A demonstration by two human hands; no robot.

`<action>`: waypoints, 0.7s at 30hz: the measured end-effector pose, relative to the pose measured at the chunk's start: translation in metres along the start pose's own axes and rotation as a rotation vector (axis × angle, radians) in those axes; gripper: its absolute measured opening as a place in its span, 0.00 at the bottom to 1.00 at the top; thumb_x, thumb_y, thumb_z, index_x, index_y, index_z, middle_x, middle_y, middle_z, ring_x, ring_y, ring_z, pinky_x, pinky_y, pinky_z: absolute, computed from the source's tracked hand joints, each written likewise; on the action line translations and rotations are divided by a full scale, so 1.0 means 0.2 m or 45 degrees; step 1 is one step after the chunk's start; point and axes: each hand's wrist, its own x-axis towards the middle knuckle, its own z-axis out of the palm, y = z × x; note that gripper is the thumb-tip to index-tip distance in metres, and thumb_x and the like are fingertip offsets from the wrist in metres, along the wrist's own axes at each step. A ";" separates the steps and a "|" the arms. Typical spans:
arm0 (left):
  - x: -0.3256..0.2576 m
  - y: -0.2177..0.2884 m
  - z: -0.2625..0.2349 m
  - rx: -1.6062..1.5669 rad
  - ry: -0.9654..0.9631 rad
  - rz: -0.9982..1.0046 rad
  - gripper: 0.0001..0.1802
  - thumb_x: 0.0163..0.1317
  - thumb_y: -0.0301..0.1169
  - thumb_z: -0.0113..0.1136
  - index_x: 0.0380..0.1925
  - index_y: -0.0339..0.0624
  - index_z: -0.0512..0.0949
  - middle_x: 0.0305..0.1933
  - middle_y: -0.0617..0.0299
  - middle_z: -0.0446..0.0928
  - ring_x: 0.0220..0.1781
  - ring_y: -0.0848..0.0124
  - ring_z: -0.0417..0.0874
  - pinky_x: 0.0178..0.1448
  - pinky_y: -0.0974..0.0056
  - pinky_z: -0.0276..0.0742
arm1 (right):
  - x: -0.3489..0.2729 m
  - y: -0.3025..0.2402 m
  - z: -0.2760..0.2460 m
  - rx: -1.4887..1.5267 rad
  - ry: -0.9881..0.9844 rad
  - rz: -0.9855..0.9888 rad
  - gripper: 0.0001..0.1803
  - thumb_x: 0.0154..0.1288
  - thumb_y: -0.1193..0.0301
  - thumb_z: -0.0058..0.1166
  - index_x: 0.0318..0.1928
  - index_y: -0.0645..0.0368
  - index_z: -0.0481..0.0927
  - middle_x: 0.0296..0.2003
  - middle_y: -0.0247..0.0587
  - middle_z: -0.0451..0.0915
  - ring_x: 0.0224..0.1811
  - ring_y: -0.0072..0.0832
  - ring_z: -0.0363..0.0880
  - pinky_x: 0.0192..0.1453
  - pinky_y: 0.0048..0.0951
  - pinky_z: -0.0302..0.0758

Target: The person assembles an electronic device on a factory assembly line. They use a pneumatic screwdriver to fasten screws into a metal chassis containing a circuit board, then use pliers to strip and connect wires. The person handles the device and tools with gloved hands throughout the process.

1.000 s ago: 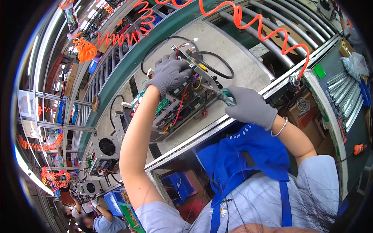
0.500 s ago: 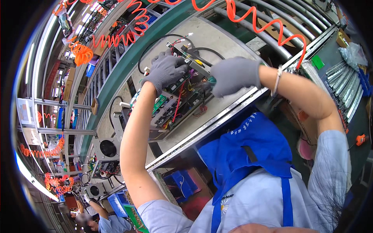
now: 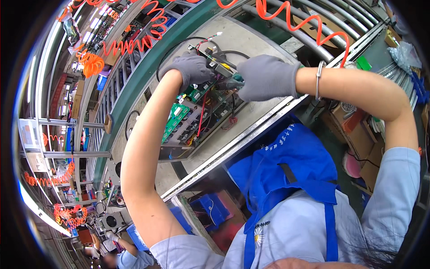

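Note:
An opened electronic unit with a green circuit board [image 3: 176,120] and bundled wires lies tilted on the bench, a red wire [image 3: 203,112] running down its middle. At its far end my left hand [image 3: 193,68], in a grey glove, has its fingers curled over the edge beside a metal bracket [image 3: 218,66]; what they grip is hidden. My right hand [image 3: 267,78], gloved likewise, is closed around a teal-green tool [image 3: 234,82] right by that bracket. Its kind cannot be made out. A white connector [image 3: 219,34] on thin wires sticks up beyond the bracket.
A metal bench rail [image 3: 237,139] runs between my body and the unit. Orange coiled hoses [image 3: 309,28] hang above a roller conveyor [image 3: 309,45]. Further left are another unit with a fan [image 3: 110,220] and a co-worker's sleeve [image 3: 134,260]. Metal strips [image 3: 396,74] lie at the far right.
My left hand has shifted up to the unit's far end, uncovering more of the green board. The right hand has moved slightly up and left with the tool, beside the bracket.

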 end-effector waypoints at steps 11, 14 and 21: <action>0.06 0.01 0.05 -0.143 -0.042 -0.258 0.31 0.49 0.49 0.62 0.51 0.44 0.81 0.54 0.40 0.77 0.61 0.45 0.73 0.64 0.51 0.71 | -0.07 0.11 0.28 0.204 0.235 -0.005 0.22 0.53 0.60 0.57 0.41 0.67 0.75 0.33 0.59 0.82 0.36 0.50 0.85 0.42 0.45 0.81; 0.04 0.03 0.04 -0.118 0.000 -0.285 0.30 0.50 0.49 0.62 0.51 0.45 0.81 0.54 0.41 0.77 0.62 0.45 0.72 0.65 0.50 0.70 | -0.10 0.11 0.33 0.257 0.261 -0.014 0.24 0.54 0.59 0.58 0.43 0.67 0.74 0.33 0.59 0.82 0.36 0.50 0.85 0.42 0.44 0.81; 0.06 0.01 0.05 -0.109 -0.008 -0.211 0.29 0.52 0.49 0.62 0.53 0.49 0.80 0.56 0.43 0.76 0.62 0.45 0.71 0.65 0.50 0.69 | -0.13 0.07 0.38 0.248 0.208 0.074 0.28 0.55 0.55 0.59 0.44 0.69 0.72 0.35 0.59 0.82 0.39 0.50 0.85 0.42 0.45 0.81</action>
